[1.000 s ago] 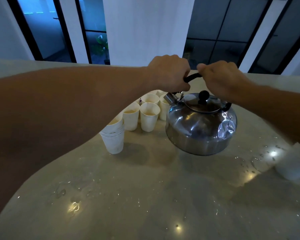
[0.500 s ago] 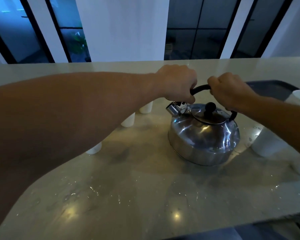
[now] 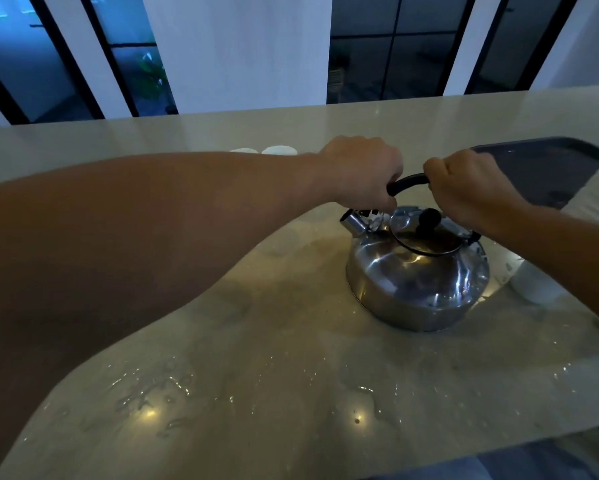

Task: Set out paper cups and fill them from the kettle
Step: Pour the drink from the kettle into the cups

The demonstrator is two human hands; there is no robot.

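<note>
Two hands are gripping the black handle (image 3: 408, 181) of the steel kettle (image 3: 417, 271), which is sitting on the wet counter (image 3: 256, 393) at about 1 o'clock. Left hand (image 3: 362, 173) is clenching the spout end, right hand (image 3: 471, 188) the back, probably sharing the weight. Paper cups (image 3: 279, 150) are peeking out at 12 behind the left arm.

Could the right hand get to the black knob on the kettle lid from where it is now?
Probably yes: the right hand grips the handle just above the knob, nothing between them, but it must let go first.
</note>
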